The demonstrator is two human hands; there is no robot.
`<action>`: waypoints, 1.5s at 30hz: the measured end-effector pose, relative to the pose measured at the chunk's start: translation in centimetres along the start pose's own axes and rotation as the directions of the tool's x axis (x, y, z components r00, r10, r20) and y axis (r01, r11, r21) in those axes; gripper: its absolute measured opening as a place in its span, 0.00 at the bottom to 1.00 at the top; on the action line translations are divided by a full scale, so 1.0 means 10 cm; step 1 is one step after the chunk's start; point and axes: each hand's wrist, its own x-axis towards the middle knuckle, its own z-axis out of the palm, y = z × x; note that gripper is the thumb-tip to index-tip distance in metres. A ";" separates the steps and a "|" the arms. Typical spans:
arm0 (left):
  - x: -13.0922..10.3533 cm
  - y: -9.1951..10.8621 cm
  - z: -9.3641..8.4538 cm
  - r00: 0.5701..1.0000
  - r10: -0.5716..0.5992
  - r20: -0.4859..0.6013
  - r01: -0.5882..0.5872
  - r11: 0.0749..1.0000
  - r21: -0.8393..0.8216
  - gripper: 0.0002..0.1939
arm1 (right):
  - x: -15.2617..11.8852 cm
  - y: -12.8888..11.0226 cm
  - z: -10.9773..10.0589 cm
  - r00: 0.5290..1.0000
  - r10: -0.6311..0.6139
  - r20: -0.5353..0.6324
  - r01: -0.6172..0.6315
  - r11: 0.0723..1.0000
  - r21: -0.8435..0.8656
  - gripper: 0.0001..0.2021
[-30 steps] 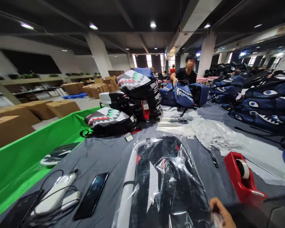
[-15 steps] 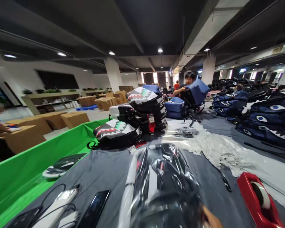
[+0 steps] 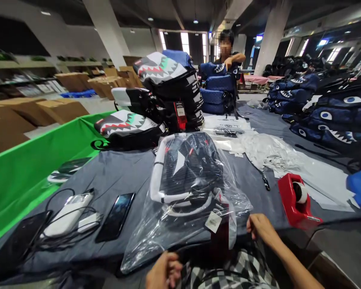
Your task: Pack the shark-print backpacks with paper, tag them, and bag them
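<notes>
A dark backpack (image 3: 192, 160) with white trim lies on the grey-covered table inside a clear plastic bag (image 3: 180, 228). A white hang tag (image 3: 213, 221) shows near the backpack's lower end. My left hand (image 3: 164, 271) is by the bag's near edge, its fingers curled; what they hold, if anything, is hidden. My right hand (image 3: 261, 228) is closed close to the bag's right corner. I cannot make out whether plastic is pinched in it. A red tape dispenser (image 3: 296, 200) stands to the right of that hand.
Shark-mouth backpacks (image 3: 171, 80) are stacked at the back. Plastic bags (image 3: 267, 152) lie right of centre. On the left are a phone (image 3: 116, 216), a white power bank (image 3: 67, 214) and cables. A person (image 3: 228, 56) stands behind blue bags (image 3: 218, 94); a green barrier (image 3: 48, 148) borders the table.
My view has tilted down. The bagged backpack, earlier close to me, now lies flat farther forward on the table. Both hands now show; the co-worker's blue bag has been lowered onto the stack.
</notes>
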 end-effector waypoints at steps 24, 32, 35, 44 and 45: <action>0.09 0.68 1.43 0.792 -0.075 0.606 0.291 0.919 -0.265 0.27 | 0.11 -0.26 0.32 0.925 -0.284 0.253 0.080 0.796 0.599 0.25; -0.07 0.46 1.45 0.800 0.008 0.600 0.088 0.987 -0.130 0.35 | -0.19 -0.03 0.01 0.957 -0.216 0.196 0.200 0.975 0.099 0.22; -0.09 0.43 1.51 0.770 -0.036 0.637 0.042 0.999 0.006 0.37 | -0.21 -0.01 0.02 0.983 -0.179 0.049 0.175 0.982 0.076 0.21; -0.13 0.43 1.50 0.655 -0.051 0.754 -0.380 0.840 0.388 0.22 | -0.20 0.00 0.35 0.964 -0.123 -0.237 0.133 0.991 0.024 0.17; -0.10 0.51 1.47 0.648 0.029 0.761 -0.537 0.726 0.430 0.18 | -0.20 0.01 0.36 0.955 -0.153 -0.252 0.154 0.988 -0.018 0.16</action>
